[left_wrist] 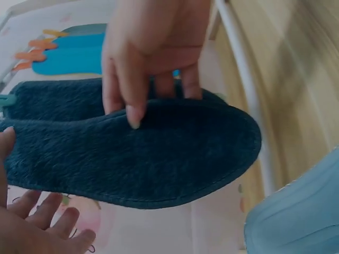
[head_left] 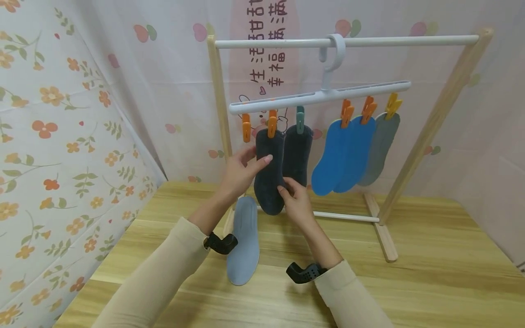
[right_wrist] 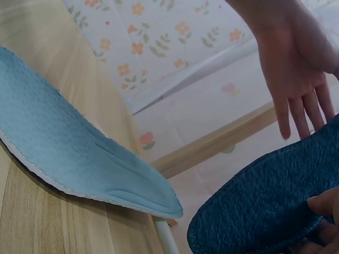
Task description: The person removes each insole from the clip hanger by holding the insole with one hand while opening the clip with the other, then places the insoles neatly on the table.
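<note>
A dark, fuzzy insole (head_left: pixel 267 177) hangs toe-down from an orange clothespin (head_left: pixel 272 125) on the white hanger (head_left: pixel 283 103). My right hand (head_left: pixel 297 202) pinches its right edge near the lower end, thumb in front and fingers behind, as the left wrist view shows. At its upper left side is my left hand (head_left: pixel 239 173), thumb laid over the front face; the right wrist view shows that hand's fingers straight. Just behind hangs a second dark insole (head_left: pixel 297 152) under a green clothespin (head_left: pixel 300 120). Below, a pale blue-grey insole (head_left: pixel 244 248) lies on the table.
Two blue insoles (head_left: pixel 328 159) and a grey insole (head_left: pixel 383 150) hang at the right from orange and yellow clothespins. A bare orange clothespin (head_left: pixel 246 128) hangs at the hanger's left end. The wooden rack (head_left: pixel 434 123) stands on the table (head_left: pixel 434 291) before a printed curtain (head_left: pixel 164 91).
</note>
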`<state>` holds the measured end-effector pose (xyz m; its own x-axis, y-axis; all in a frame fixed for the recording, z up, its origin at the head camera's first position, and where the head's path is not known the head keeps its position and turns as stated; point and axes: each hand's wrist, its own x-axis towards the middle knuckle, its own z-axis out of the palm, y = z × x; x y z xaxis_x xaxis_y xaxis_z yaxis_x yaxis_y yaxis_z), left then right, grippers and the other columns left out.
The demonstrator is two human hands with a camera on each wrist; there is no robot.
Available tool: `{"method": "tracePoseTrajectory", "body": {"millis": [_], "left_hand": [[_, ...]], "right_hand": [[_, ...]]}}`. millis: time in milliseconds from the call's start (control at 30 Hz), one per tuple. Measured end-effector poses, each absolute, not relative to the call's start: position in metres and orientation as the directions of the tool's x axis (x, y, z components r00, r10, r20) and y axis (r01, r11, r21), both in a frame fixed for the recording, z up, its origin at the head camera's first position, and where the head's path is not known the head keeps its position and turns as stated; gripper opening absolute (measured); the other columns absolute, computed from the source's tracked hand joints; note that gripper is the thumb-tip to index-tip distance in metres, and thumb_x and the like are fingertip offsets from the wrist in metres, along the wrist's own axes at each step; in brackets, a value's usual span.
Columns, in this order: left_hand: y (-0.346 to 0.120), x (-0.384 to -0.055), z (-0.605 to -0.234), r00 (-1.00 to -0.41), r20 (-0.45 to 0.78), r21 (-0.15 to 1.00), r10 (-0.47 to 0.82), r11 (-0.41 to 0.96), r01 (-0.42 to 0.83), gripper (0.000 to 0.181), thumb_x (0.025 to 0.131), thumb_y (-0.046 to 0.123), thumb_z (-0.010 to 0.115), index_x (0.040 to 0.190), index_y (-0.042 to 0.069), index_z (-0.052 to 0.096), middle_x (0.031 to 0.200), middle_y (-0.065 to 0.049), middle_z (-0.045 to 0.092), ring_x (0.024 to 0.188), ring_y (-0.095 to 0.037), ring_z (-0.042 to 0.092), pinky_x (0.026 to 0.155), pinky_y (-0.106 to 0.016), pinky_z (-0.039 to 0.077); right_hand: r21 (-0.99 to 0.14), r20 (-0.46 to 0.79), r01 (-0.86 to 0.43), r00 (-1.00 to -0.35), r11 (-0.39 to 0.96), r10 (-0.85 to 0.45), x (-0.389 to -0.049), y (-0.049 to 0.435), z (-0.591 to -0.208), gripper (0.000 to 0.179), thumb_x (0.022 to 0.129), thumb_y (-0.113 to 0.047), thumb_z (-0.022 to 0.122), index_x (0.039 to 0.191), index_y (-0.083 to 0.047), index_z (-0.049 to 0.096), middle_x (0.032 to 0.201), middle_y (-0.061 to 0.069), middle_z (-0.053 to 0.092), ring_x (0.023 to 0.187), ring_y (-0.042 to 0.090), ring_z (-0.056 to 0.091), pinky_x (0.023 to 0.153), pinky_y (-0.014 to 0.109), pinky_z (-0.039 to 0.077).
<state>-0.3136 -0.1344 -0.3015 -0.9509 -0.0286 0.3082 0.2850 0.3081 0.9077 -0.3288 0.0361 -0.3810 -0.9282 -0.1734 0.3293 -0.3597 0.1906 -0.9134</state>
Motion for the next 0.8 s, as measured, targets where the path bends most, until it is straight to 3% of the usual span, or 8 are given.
{"method": "tracePoseTrajectory", "body": {"millis": [133,300,533,800], "left_hand": [[-0.128,-0.315,-0.305,-0.934,0.357,0.888,0.008,0.308,0.342,0.055,0.096,0.037,0.068,0.145,0.017,0.052,0.145,-0.005,0.059,0.139,-0.023,0.053,0.12,-0.055,0.036],[-0.122,-0.317,-0.299,-0.908,0.418,0.879,0.034,0.237,0.414,0.05,0.099,0.033,0.066,0.145,0.017,0.053,0.143,-0.003,0.062,0.133,-0.02,0.059,0.114,-0.05,0.046],[-0.115,-0.318,-0.29,-0.872,0.488,0.861,0.041,0.139,0.489,0.051,0.103,0.027,0.059,0.151,0.02,0.045,0.154,0.003,0.052,0.139,-0.016,0.054,0.113,-0.045,0.048],[-0.111,-0.314,-0.287,-0.882,0.471,0.879,-0.028,0.091,0.467,0.051,0.111,0.039,0.027,0.154,0.015,0.042,0.165,-0.002,0.035,0.154,-0.017,0.029,0.128,-0.05,0.022]], "right_hand": [[-0.913,0.33,-0.36,-0.928,0.193,-0.173,-0.328,0.036,-0.381,0.026,0.103,-0.007,0.055,0.126,0.002,0.066,0.12,0.024,0.07,0.112,0.035,0.069,0.098,0.048,0.057],[-0.917,0.325,-0.356,-0.929,0.182,-0.177,-0.33,0.036,-0.382,0.027,0.102,-0.007,0.056,0.126,0.002,0.065,0.122,0.024,0.07,0.116,0.035,0.068,0.1,0.049,0.056],[-0.915,0.33,-0.359,-0.928,0.182,-0.172,-0.331,0.036,-0.382,0.026,0.102,-0.007,0.056,0.125,0.002,0.066,0.12,0.024,0.071,0.114,0.035,0.069,0.099,0.048,0.057],[-0.918,0.31,-0.348,-0.929,0.189,-0.203,-0.328,0.039,-0.382,0.027,0.105,-0.011,0.054,0.128,-0.004,0.066,0.124,0.021,0.07,0.116,0.034,0.069,0.098,0.047,0.057]]}}
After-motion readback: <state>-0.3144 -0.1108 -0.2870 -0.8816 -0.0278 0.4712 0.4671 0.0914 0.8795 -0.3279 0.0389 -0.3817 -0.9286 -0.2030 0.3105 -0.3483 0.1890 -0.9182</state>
